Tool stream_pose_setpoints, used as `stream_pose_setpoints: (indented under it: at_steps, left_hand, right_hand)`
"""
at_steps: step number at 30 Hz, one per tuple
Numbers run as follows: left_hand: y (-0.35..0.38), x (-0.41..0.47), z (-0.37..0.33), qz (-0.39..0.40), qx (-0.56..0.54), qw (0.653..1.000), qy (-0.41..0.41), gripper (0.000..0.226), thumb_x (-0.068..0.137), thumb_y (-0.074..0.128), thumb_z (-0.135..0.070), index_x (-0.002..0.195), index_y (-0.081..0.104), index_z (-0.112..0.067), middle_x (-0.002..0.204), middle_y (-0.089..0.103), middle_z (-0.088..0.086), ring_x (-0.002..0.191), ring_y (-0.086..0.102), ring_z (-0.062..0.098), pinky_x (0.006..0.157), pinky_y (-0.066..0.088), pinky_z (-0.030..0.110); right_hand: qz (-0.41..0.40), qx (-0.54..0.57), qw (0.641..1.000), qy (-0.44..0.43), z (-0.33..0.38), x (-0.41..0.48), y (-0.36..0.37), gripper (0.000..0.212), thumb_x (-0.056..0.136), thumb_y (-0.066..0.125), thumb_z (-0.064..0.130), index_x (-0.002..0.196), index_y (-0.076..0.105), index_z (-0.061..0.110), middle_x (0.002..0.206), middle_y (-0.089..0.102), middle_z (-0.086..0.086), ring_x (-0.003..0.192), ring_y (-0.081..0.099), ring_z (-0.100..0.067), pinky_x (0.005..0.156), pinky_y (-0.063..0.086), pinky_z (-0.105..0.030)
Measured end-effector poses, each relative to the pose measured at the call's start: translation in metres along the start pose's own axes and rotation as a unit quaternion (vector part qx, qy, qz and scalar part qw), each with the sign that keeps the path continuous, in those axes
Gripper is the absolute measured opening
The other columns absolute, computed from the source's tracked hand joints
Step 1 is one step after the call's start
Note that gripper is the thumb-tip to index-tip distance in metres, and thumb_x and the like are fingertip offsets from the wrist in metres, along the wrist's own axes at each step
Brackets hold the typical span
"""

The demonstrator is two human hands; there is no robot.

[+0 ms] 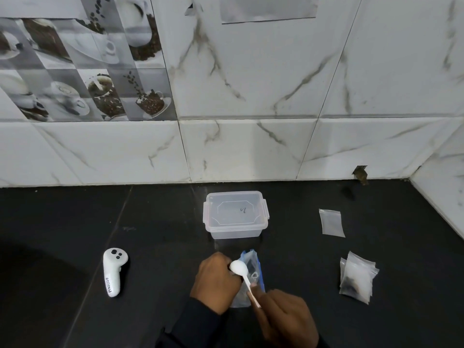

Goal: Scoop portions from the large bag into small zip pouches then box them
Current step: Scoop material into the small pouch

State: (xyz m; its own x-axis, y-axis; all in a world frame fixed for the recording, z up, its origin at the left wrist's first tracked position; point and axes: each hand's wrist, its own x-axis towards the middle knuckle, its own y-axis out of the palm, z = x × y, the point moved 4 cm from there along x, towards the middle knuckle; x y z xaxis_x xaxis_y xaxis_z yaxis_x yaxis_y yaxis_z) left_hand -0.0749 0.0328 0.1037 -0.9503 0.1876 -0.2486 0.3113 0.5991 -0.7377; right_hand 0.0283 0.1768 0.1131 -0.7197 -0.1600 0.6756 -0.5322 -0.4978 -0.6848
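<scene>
Right hand (283, 320) pinching white spoon (241, 272) handle, left hand (216, 282) gripping large bag (252, 270) beside it.

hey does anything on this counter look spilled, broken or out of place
Nothing looks spilled. Two oddities: a broken hole in the wall tile at the counter's back right, and a white handheld controller lying left of the hands, unrelated to the scooping.

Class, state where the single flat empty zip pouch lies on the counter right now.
In the head view, the empty zip pouch lies at the right, beside the lidded plastic box and beyond the stack of pouches.
</scene>
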Motion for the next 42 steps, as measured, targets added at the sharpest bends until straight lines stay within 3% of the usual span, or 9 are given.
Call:
stream_pose_setpoints:
  at_steps: [7,10,13,17,21,24,28,35,42]
  left_hand:
    - [-0.001,0.001,0.002,-0.014,-0.008,1.0,0.015,0.009,0.079,0.061,-0.019,0.088,0.064,-0.017,0.092,0.06,-0.006,0.082,0.056,0.007,0.053,0.032,0.009]
    - [-0.007,-0.004,0.014,-0.015,-0.024,0.999,0.026,0.017,0.079,0.063,-0.014,0.094,0.068,-0.018,0.099,0.063,-0.009,0.092,0.058,0.007,0.065,0.038,0.007]
    - [-0.014,-0.011,0.045,0.005,-0.055,0.998,0.01,0.014,0.078,0.07,-0.011,0.086,0.072,-0.023,0.108,0.065,-0.015,0.094,0.063,0.004,0.08,0.049,0.011]
    - [-0.01,-0.014,0.093,0.057,-0.125,0.99,-0.038,0.002,0.078,0.08,-0.024,0.076,0.08,-0.023,0.122,0.06,-0.012,0.091,0.069,0.005,0.078,0.057,0.026]
    - [0.02,-0.009,0.108,0.13,-0.241,0.956,-0.102,0.011,0.075,0.077,0.007,0.085,0.078,0.002,0.123,0.055,0.007,0.056,0.065,0.012,0.047,0.048,0.02]
    - [0.034,0.001,0.098,0.148,-0.305,0.935,-0.106,0.024,0.076,0.066,0.017,0.081,0.079,-0.003,0.086,0.066,0.018,0.043,0.058,0.014,0.045,0.046,0.02]
    - [0.04,0.017,0.094,0.142,-0.331,0.924,-0.129,0.031,0.066,0.057,0.012,0.091,0.075,0.007,0.09,0.069,0.011,0.045,0.057,0.014,0.046,0.047,0.019]
    - [0.047,0.026,0.102,0.14,-0.32,0.921,-0.174,0.023,0.08,0.055,0.016,0.094,0.072,0.009,0.064,0.064,0.011,0.04,0.053,0.01,0.043,0.045,0.018]
    - [0.053,0.034,0.102,0.157,-0.343,0.905,-0.198,0.018,0.076,0.057,0.014,0.083,0.071,0.005,0.053,0.065,0.004,0.037,0.053,0.01,0.04,0.044,0.017]
  right_hand:
    - [-0.01,0.021,1.0,0.021,0.0,-0.003,0.004,0.02,0.087,0.069,0.017,0.101,0.079,0.007,0.064,0.063,0.001,0.057,0.052,-0.008,0.053,0.046,-0.02]
    - [-0.042,0.121,0.976,0.178,-0.005,0.009,-0.014,0.014,0.08,0.08,0.019,0.094,0.081,0.019,0.069,0.071,0.012,0.058,0.063,0.001,0.058,0.05,-0.013]
    - [-0.104,0.229,0.898,0.361,-0.028,0.023,-0.031,0.01,0.079,0.08,0.015,0.082,0.079,0.024,0.067,0.072,0.014,0.058,0.065,0.003,0.056,0.048,-0.009]
    - [0.009,0.182,0.882,0.435,-0.078,0.014,-0.013,0.013,0.079,0.081,0.019,0.072,0.076,0.029,0.081,0.067,0.008,0.078,0.064,-0.006,0.069,0.049,-0.02]
    - [0.182,0.114,0.86,0.462,-0.102,-0.01,0.048,0.011,0.074,0.081,0.031,0.068,0.076,0.038,0.116,0.05,0.016,0.115,0.04,-0.009,0.098,0.039,-0.029]
    - [0.249,0.142,0.842,0.457,-0.097,-0.002,0.076,0.018,0.074,0.08,0.028,0.06,0.072,0.034,0.091,0.059,0.012,0.096,0.051,0.002,0.086,0.041,-0.019]
    - [0.278,0.156,0.816,0.483,-0.098,0.004,0.092,0.025,0.074,0.074,0.019,0.051,0.065,0.023,0.047,0.057,0.009,0.049,0.053,0.007,0.06,0.043,-0.017]
    - [0.253,0.161,0.823,0.483,-0.11,-0.014,0.098,0.008,0.076,0.076,0.019,0.069,0.073,0.017,0.083,0.068,0.004,0.076,0.062,-0.001,0.067,0.042,-0.013]
    - [0.281,0.162,0.826,0.461,-0.105,-0.003,0.113,0.034,0.08,0.071,0.019,0.048,0.062,0.027,0.054,0.063,0.008,0.057,0.06,0.005,0.059,0.042,-0.011]
